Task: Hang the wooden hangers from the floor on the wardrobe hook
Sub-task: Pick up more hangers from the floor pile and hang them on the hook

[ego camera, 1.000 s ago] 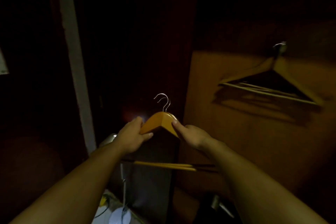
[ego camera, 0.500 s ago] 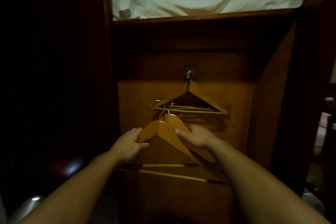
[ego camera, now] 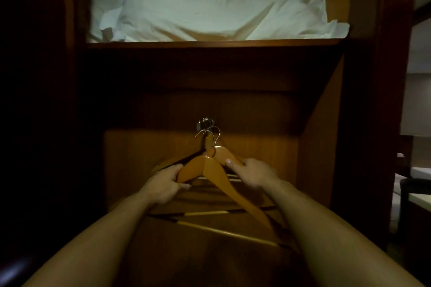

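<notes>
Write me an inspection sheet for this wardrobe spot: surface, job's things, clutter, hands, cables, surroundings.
Surface: wooden back panel of the wardrobe, dimly lit.
Job's things: front hanger and rear hanger held up, their wire tops just below the wall hook; at least one hung hanger already on it, in shadow.
Clutter: nothing seen.
Hands: left hand grips the front hanger's left arm; right hand holds the rear hanger's right arm, fingers pressed on it.
Cables: nothing seen.
Surroundings: white pillow on the shelf above; the rest too dark to tell.
</notes>
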Motion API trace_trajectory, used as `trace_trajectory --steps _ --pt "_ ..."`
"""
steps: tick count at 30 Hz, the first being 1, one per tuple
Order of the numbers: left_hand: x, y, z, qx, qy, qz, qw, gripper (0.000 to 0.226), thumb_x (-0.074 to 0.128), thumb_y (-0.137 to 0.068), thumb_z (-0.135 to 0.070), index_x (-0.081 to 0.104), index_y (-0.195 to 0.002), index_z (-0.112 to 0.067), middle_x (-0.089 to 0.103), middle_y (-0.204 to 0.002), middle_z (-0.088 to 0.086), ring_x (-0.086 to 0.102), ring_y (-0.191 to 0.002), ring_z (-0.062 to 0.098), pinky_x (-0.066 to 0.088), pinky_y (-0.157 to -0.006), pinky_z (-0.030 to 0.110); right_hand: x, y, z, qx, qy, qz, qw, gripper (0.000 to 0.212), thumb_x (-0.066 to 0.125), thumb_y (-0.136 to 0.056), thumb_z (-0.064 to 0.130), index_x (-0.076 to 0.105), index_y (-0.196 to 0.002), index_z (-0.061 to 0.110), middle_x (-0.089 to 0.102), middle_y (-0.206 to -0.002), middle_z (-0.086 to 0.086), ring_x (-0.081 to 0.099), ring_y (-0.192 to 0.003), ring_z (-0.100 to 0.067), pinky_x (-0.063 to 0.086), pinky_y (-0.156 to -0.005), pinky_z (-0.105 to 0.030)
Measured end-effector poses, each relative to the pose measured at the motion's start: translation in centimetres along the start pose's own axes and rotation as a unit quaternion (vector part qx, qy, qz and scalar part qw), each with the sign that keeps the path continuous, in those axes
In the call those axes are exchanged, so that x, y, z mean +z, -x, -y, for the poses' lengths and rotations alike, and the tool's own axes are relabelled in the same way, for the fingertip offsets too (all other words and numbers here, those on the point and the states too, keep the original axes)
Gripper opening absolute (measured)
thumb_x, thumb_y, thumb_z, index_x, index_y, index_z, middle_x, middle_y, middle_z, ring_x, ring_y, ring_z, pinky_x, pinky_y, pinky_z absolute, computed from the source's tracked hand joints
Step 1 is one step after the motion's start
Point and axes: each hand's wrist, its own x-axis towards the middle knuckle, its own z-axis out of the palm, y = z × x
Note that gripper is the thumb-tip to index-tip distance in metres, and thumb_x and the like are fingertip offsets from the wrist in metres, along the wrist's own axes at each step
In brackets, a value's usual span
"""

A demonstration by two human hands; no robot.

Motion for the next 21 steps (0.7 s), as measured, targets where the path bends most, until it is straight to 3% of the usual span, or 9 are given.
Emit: trace_trajectory --steps 4,11,16,21 --pt "1.1 -3.4 -0.5 0.007 0.005 -0.012 1.0 0.027 0.069 -0.088 -0.019 0.057 -0.108 -0.034 0.065 -0.109 -0.004 0.059 -0.103 0.017 0.046 -0.096 0.042 -0.7 -3.6 -1.1 -0.007 0.029 -0.034 0.999 0.072 0.024 -0.089 0.08 0.063 -0.107 0.022 0.065 -0.094 0.002 0.062 -0.087 -0.018 0.053 -0.088 -0.042" --pt "1.0 -9.3 0.6 0.004 -0.059 0.026 0.998 0.035 0.07 -0.086 -0.026 0.055 -0.116 -0.032 0.062 -0.119 -0.004 0.058 -0.111 0.018 0.044 -0.1 0.041 -0.4 -8.5 -0.7 0.01 0.059 -0.108 0.992 0.068 0.023 -0.094 0.076 0.063 -0.092 0.021 0.063 -0.081 0.002 0.06 -0.075 -0.015 0.051 -0.077 -0.033" --pt "0.3 -12.6 1.8 0.008 -0.058 0.036 0.998 0.045 0.068 -0.089 -0.026 0.049 -0.13 -0.031 0.057 -0.121 -0.009 0.054 -0.114 0.017 0.042 -0.1 0.036 0.0 -11.9 0.8 0.004 0.082 -0.127 0.989 0.066 0.023 -0.093 0.077 0.061 -0.095 0.023 0.065 -0.086 0.001 0.062 -0.076 -0.015 0.05 -0.07 -0.029" --pt "-0.6 -14.2 3.1 0.001 -0.064 0.051 0.997 0.042 0.067 -0.09 -0.027 0.051 -0.128 -0.03 0.062 -0.121 -0.005 0.057 -0.11 0.016 0.044 -0.101 0.042 1.6 -13.5 1.6 0.009 0.079 -0.128 0.989 0.065 0.022 -0.092 0.077 0.06 -0.096 0.024 0.066 -0.085 0.001 0.064 -0.075 -0.015 0.052 -0.071 -0.03"
